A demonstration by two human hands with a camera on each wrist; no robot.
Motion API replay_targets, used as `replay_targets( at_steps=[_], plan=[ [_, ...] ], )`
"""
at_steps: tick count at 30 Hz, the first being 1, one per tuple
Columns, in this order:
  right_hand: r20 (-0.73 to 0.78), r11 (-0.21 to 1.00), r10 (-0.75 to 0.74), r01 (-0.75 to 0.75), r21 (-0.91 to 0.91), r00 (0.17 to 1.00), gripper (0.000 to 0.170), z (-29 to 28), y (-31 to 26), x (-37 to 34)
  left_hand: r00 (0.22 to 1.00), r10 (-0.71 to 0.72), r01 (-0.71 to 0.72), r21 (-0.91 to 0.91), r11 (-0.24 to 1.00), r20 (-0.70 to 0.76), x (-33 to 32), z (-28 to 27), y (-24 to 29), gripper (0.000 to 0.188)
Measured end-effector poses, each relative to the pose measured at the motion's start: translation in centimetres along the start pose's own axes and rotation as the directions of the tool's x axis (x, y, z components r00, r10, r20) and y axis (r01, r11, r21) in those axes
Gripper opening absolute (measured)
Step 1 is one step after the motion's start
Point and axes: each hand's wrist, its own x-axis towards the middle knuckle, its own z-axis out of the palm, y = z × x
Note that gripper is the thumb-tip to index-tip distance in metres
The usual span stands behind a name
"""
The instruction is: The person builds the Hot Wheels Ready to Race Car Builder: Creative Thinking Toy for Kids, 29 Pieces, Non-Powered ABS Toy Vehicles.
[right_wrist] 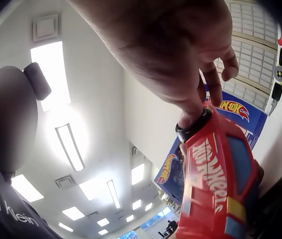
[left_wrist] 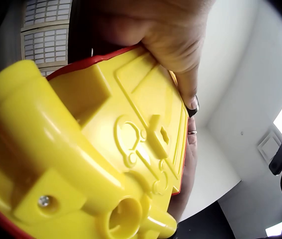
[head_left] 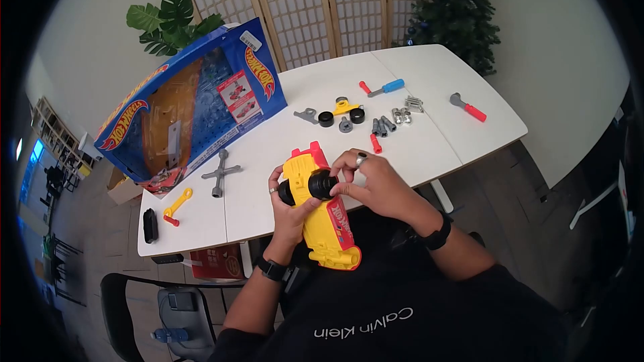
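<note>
Gripping car (head_left: pixel 320 231), belly up at near edge of table (head_left: pixel 496 121), with my left hand (head_left: pixel 288 220); right hand (head_left: pixel 376 184) pinching the right-side wheel (head_left: pixel 320 186); off-line push could skew it or twist car loose

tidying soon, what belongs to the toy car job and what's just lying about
Likely job:
- red-yellow plastic toy car
- round black wheels
- grey plastic cross-shaped wrench

Probably just lying about:
- blue cylindrical bottle
- green leafy plant
- blue cardboard box
</note>
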Motion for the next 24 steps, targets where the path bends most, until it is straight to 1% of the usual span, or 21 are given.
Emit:
replay_targets(
  at_steps=[1, 2, 3, 4, 5, 6, 7, 8, 9, 10, 12, 13, 15, 16, 18, 20, 21, 22, 24],
  plan=[
    [-0.097, 1.0, -0.023, 0.023, 0.006, 0.995, 0.013, -0.5, 0.7, 0.1, 1.0, -0.006, 0.006, -0.014, 1.0, 0.001, 0.0, -0.3, -0.4, 0.102],
    [-0.192, 0.999, -0.044, 0.047, 0.011, 0.98, 0.016, -1.1, 1.4, 0.3, 1.0, -0.005, 0.005, -0.016, 1.0, 0.001, 0.2, -0.4, -0.3, 0.102],
    [-0.283, 0.999, -0.025, 0.014, -0.039, 0.959, 0.024, -2.1, 1.9, 0.8, 0.999, -0.032, 0.031, -0.075, 0.997, -0.014, 0.2, -0.4, -0.2, 0.102],
    [-0.295, 0.982, 0.076, -0.124, -0.144, 0.952, 0.023, -3.5, 1.9, 1.1, 0.998, -0.059, 0.054, -0.134, 0.989, -0.031, 0.1, -0.6, -0.1, 0.102],
    [-0.289, 0.933, 0.063, -0.159, -0.323, 0.955, 0.021, -4.6, 2.5, 1.7, 0.997, -0.075, 0.07, -0.152, 0.986, -0.023, 0.2, -1.0, -0.1, 0.095],
    [-0.282, 0.851, 0.046, -0.186, -0.492, 0.958, 0.02, -5.6, 3.1, 2.3, 0.997, -0.069, 0.064, -0.155, 0.986, -0.027, 0.4, -1.0, 0.0, 0.095],
    [-0.277, 0.85, 0.041, -0.179, -0.495, 0.96, 0.02, -6.2, 4.1, 3.0, 0.992, -0.115, 0.101, -0.192, 0.976, -0.06, 0.6, -0.9, 0.3, 0.091],
    [-0.24, 0.747, -0.001, -0.159, -0.645, 0.971, 0.016, -6.5, 5.6, 3.6, 0.983, -0.162, 0.138, -0.229, 0.964, -0.089, 0.7, -0.8, 0.4, 0.088],
    [-0.198, 0.62, -0.035, -0.134, -0.773, 0.98, 0.013, -6.6, 7.0, 4.4, 0.981, -0.176, 0.153, -0.222, 0.963, -0.086, 0.8, -0.9, 0.5, 0.082],
    [-0.198, 0.62, -0.037, -0.132, -0.774, 0.98, 0.013, -6.5, 8.3, 5.5, 0.981, -0.173, 0.151, -0.222, 0.963, -0.086, 0.8, -0.9, 0.5, 0.082],
    [-0.087, 0.615, 0.046, -0.097, -0.783, 0.995, 0.011, -6.5, 10.3, 7.9, 0.976, -0.193, 0.169, -0.209, 0.963, -0.104, 0.8, -0.8, 0.5, 0.08],
    [-0.089, 0.614, 0.043, -0.096, -0.784, 0.995, 0.011, -6.7, 11.0, 8.9, 0.972, -0.201, 0.175, -0.196, 0.965, -0.121, 0.7, -0.7, 0.5, 0.078],
    [-0.055, 0.633, 0.225, -0.189, -0.75, 0.973, 0.012, -6.8, 11.9, 10.6, 0.971, -0.203, 0.175, -0.203, 0.963, -0.126, 0.7, -0.7, 0.6, 0.077],
    [-0.052, 0.633, 0.223, -0.185, -0.752, 0.973, 0.012, -6.7, 12.5, 11.1, 0.968, -0.21, 0.18, -0.211, 0.961, -0.133, 0.6, -0.7, 0.6, 0.077],
    [0.035, 0.627, 0.283, -0.157, -0.763, 0.958, 0.014, -6.6, 13.4, 11.6, 0.967, -0.203, 0.17, -0.203, 0.964, -0.155, 0.5, -1.1, 0.4, 0.075],
    [0.05, 0.622, 0.292, -0.15, -0.769, 0.955, 0.016, -6.2, 14.2, 11.8, 0.961, -0.242, 0.206, -0.24, 0.949, -0.134, 0.7, -1.4, 0.6, 0.07],
    [0.059, 0.618, 0.304, -0.15, -0.771, 0.951, 0.018, -5.9, 14.4, 11.8, 0.953, -0.273, 0.244, -0.207, 0.947, -0.128, 0.4, -1.5, 1.3, 0.055],
    [0.074, 0.62, 0.307, -0.14, -0.772, 0.949, 0.018, -5.8, 14.7, 11.8, 0.951, -0.276, 0.242, -0.216, 0.946, -0.141, 0.4, -1.5, 1.9, 0.055],
    [0.079, 0.599, 0.302, -0.125, -0.791, 0.95, 0.022, -5.8, 15.4, 12.0, 0.943, -0.321, 0.292, -0.243, 0.925, -0.087, 0.0, -1.8, 2.8, 0.042]
  ],
)
